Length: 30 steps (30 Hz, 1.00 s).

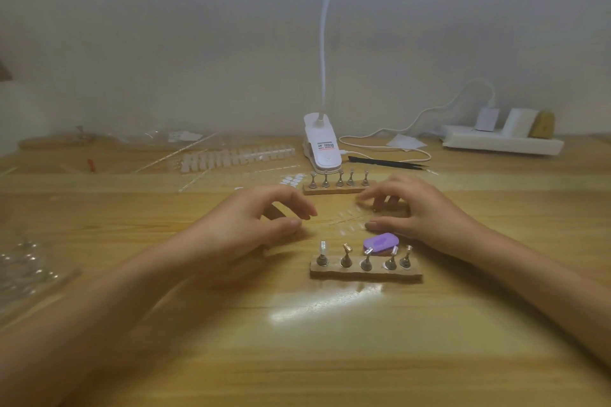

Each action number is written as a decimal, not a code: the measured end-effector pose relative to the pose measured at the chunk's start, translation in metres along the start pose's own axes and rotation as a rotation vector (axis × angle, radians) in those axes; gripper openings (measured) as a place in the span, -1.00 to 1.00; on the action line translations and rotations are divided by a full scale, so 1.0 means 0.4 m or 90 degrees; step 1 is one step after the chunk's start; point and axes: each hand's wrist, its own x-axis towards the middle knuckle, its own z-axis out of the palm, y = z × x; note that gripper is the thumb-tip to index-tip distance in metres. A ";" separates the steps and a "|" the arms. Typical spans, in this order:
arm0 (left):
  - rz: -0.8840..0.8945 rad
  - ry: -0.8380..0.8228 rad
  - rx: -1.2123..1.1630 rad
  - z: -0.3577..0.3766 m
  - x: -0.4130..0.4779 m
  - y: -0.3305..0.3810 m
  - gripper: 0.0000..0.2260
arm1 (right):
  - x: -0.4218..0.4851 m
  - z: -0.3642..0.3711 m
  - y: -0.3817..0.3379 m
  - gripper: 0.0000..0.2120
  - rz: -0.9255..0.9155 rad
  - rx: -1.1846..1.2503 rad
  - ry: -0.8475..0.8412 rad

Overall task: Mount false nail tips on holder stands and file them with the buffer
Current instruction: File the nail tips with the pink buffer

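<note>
Head view. I am looking down on a wooden table [297, 357] that is filling the lower half of the field.

A white clip lamp [322, 145] is standing at the far edge, centre, with its neck rising up the wall. A white power strip [502, 142] is lying to the right of it.

Both forearms are resting on the table.
- **Left hand** [251, 225]: it is lying left of centre with its fingers loosely curled. The thumb and forefinger are a little apart, and it is holding nothing that I can see.
- **Right hand** [416, 211]: it is arching with spread, relaxed fingers over the loose tips [347, 220], its thumb pointing left. I am not seeing it grip anything.

A rack of white tips [238, 155] is lying far left of the lamp.

The near stand [365, 273] is sitting just in front of the hands and is carrying five metal holders. A clear tip is showing on the leftmost holder and small tips on the others, which are too blurred to describe. The far stand [337, 190] is sitting just beyond the hands, below the lamp, also carrying five holders.

The purple buffer [380, 241] is lying flat just behind the near stand, near the right thumb and partly hidden by two holders. Black tweezers [386, 162] are lying right of the lamp.

The loose clear tips are lying scattered on the table between the two hands.
</note>
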 end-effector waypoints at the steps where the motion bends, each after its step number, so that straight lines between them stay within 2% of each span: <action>1: -0.006 -0.005 0.025 -0.001 0.009 0.000 -0.80 | 0.002 0.002 0.000 -0.69 0.005 0.017 -0.007; 6: -0.011 -0.028 0.107 0.030 0.071 0.005 -0.85 | 0.004 0.005 0.007 -0.69 0.004 0.088 0.007; 12: 0.002 0.102 0.056 0.084 0.133 0.016 -0.91 | -0.011 0.013 0.010 -0.59 -0.061 0.079 0.065; 17: -0.001 0.122 0.068 0.090 0.143 0.007 -0.85 | -0.013 0.012 0.005 -0.58 -0.101 0.025 0.072; 21: 0.107 0.138 0.141 0.088 0.129 0.004 -0.79 | -0.013 0.012 0.001 -0.59 -0.125 -0.009 0.081; 26: 0.256 0.231 0.311 0.097 0.104 0.012 -0.81 | -0.016 0.011 -0.001 -0.60 -0.146 -0.015 0.093; 28: 0.289 0.258 0.307 0.104 0.099 0.018 -0.83 | -0.020 0.009 0.000 -0.58 -0.169 0.001 0.115; 30: 0.307 0.265 0.227 0.108 0.099 0.023 -0.87 | -0.023 0.006 -0.001 -0.56 -0.178 0.048 0.131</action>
